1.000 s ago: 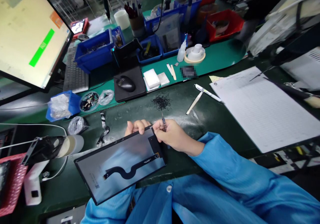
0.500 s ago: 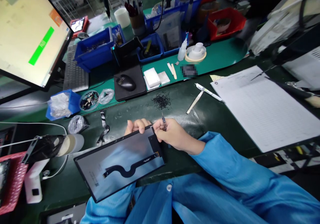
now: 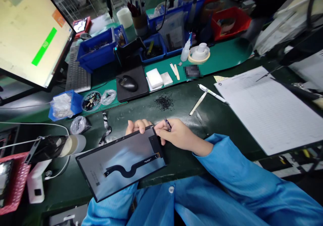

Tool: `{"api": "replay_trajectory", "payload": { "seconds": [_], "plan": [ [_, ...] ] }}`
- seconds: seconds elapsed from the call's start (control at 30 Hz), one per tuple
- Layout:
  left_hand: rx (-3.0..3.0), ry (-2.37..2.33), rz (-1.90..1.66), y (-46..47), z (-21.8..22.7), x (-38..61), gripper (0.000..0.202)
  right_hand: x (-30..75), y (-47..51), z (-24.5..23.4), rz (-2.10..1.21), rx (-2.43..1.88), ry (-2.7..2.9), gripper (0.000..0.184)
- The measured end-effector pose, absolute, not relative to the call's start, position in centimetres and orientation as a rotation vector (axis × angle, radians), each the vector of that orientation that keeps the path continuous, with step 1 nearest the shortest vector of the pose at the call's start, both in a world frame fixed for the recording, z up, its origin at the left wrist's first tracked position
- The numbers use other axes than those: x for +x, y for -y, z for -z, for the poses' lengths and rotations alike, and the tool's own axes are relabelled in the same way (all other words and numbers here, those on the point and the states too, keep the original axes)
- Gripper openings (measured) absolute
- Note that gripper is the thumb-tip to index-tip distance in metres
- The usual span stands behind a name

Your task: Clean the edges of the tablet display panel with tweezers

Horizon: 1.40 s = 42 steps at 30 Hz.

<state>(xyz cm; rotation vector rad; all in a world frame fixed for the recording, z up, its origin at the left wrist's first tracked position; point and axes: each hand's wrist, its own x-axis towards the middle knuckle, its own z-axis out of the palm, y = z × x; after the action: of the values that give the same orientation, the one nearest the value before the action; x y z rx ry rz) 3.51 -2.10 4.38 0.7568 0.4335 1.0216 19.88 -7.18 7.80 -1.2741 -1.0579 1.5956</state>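
Observation:
A tablet-sized display panel (image 3: 118, 155), its back toward me, is tilted in front of my body. A black curved flex cable (image 3: 126, 173) lies across that back. My left hand (image 3: 138, 125) grips the panel from underneath, fingers curled over its far edge; the rest of the hand is hidden behind it. At the panel's upper right corner is my right hand (image 3: 176, 135), with a small metal tool (image 3: 168, 124) held in it, most likely tweezers. The right fingertips are at the panel's edge; whether they touch it is unclear.
A heap of thin black strands (image 3: 164, 102) lies beyond my hands. To the right are a white pen (image 3: 213, 94), a narrow stick (image 3: 198, 103) and a large paper sheet (image 3: 270, 111). A mouse (image 3: 128, 83), blue bins (image 3: 96, 49) and a monitor (image 3: 30, 34) stand farther back.
The small tool in my right hand has tilted and its tip has drawn back toward the hand. My right wrist has shifted slightly rightward. The left hand keeps its hold on the panel.

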Motion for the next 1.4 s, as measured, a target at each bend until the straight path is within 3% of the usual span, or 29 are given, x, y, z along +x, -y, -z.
{"api": "replay_trajectory", "payload": {
  "seconds": [0.67, 1.4],
  "plan": [
    [1.025, -0.468, -0.962, 2.2, -3.0, 2.2, 0.066, 19.5, 8.1, -5.9, -0.965, -1.582, 1.468, 0.010],
    [0.757, -0.556, -1.030, 2.6, -4.3, 3.2, 0.064, 19.6, 8.3, -6.0, -0.847, -1.373, 1.547, 0.004]
  ]
}}
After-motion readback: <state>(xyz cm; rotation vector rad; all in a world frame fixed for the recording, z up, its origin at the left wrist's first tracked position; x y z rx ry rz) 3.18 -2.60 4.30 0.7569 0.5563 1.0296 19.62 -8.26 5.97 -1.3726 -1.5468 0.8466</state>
